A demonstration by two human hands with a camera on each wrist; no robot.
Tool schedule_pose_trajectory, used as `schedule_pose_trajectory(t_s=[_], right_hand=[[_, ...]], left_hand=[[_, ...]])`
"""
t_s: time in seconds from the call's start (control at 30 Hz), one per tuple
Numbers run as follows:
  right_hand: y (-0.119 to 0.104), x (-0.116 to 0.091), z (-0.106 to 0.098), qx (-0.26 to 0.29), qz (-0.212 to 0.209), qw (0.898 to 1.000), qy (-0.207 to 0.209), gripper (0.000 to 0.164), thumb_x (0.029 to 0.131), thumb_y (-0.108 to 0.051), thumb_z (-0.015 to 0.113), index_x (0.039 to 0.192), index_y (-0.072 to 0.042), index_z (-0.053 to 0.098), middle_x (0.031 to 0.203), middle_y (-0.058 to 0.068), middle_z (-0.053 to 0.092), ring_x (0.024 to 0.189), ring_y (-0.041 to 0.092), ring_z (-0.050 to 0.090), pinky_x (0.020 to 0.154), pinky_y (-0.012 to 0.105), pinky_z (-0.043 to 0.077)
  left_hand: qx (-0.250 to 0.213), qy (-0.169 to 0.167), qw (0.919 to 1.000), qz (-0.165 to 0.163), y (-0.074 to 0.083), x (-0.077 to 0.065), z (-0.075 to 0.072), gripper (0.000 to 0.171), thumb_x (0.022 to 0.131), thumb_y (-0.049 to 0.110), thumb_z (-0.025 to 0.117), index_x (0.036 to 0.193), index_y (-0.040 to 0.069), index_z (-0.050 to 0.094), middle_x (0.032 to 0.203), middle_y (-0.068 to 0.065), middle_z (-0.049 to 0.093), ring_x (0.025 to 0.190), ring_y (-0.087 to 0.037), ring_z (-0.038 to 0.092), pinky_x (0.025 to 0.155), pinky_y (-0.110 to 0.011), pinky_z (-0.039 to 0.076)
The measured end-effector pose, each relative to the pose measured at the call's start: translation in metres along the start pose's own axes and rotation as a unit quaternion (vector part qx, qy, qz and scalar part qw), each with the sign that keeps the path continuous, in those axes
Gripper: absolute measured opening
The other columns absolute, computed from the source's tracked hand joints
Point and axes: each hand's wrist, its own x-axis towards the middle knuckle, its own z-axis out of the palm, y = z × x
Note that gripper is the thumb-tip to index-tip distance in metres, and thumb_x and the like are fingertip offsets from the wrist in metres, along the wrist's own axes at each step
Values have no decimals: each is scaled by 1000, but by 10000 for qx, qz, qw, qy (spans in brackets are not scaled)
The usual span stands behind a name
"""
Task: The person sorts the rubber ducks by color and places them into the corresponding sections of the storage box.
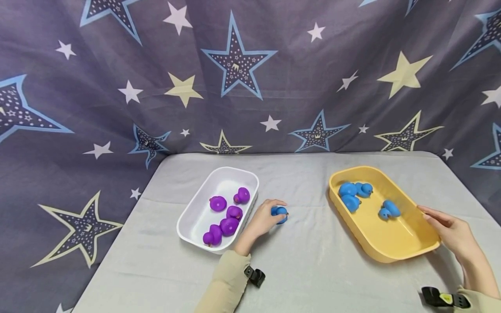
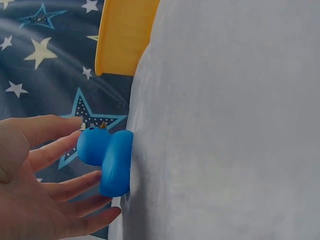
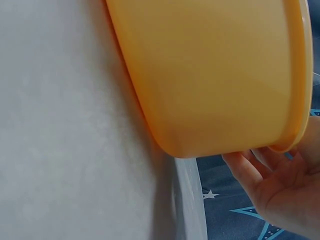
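Observation:
A blue toy duck (image 2: 116,162) sits on the grey cloth between the two tubs. Around it is my left hand (image 1: 266,217), its fingers (image 2: 75,186) spread loosely beside the duck and its thumb near the head. My right hand (image 1: 452,230) holds the right side of the yellow tub (image 1: 419,243) at the rim. In the right wrist view its fingers (image 3: 242,167) lie against the tub's outer wall, while the thumb is hidden. Several blue ducks (image 1: 350,203) lie inside the yellow tub.
A white tub (image 1: 192,237) with several purple ducks (image 1: 228,226) stands to the left of my left hand. Grey cloth (image 1: 305,269) covers the table. Behind it hangs a dark curtain (image 1: 250,121) with stars.

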Motion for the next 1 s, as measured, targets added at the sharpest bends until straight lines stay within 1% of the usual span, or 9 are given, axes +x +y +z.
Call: schedule_pose_trajectory(t_s=[0.13,0.2,0.27,0.37,0.5,0.6,0.77,0.87,1.0], right_hand=[[17,6,-4,-72,14,10000,27,27,89,-23,52,115,-25,60,90,-39,49,81,-22,44,61,5,41],[26,10,-4,-163,8,9998,77,30,89,-27,53,117,-23,59,90,-40,49,81,-22,44,61,4,41],[32,12,-6,-115,-4,9999,66,30,89,-27,53,118,-22,59,91,-40,49,82,-22,44,61,4,41],[26,10,-5,-85,-23,9999,91,27,89,-26,53,115,-24,61,90,-40,49,81,-23,44,61,4,41],[8,2,-1,65,-39,10000,33,25,90,-20,52,111,-27,62,89,-39,50,81,-22,44,61,3,40],[1,0,0,92,-30,10000,-1,26,90,-19,51,113,-25,62,89,-39,50,81,-22,43,62,3,40],[7,3,-1,-138,99,9998,62,26,90,-25,51,115,-27,60,88,-40,48,80,-22,43,61,4,41],[13,5,-2,-188,85,9997,86,25,90,-25,52,113,-29,61,88,-41,48,80,-22,43,61,4,41],[27,9,-4,-276,60,9995,147,28,89,-27,53,116,-26,59,89,-42,48,82,-23,42,62,3,40]], left_hand=[[-62,-41,10000,-32,-1,1,0,30,79,11,61,108,6,61,109,-15,56,104,-27,50,92,-40,37],[-64,-54,10000,-43,-2,1,0,30,78,11,61,108,6,61,109,-16,57,104,-27,51,91,-40,38],[-58,-61,9999,-61,-2,1,0,30,78,12,62,108,6,61,107,-15,57,102,-27,51,90,-40,38],[-65,-76,9999,-90,-3,2,0,30,78,12,62,108,6,61,106,-15,58,100,-27,52,89,-40,39],[-114,-110,9998,-98,-5,2,0,30,79,12,62,108,6,61,105,-15,58,100,-27,52,89,-40,39],[-138,-136,9998,-101,-7,3,1,29,79,11,62,108,6,61,105,-15,59,100,-27,52,89,-40,39],[-146,-148,9998,-69,-9,3,1,28,79,10,61,107,6,62,104,-13,60,101,-27,52,90,-40,39],[-154,-151,9998,-6,-9,2,1,26,80,9,61,105,6,62,102,-12,61,100,-27,53,90,-39,39],[-174,-134,9997,98,-8,1,0,24,79,8,61,103,5,62,100,-13,62,98,-28,54,89,-38,40]])
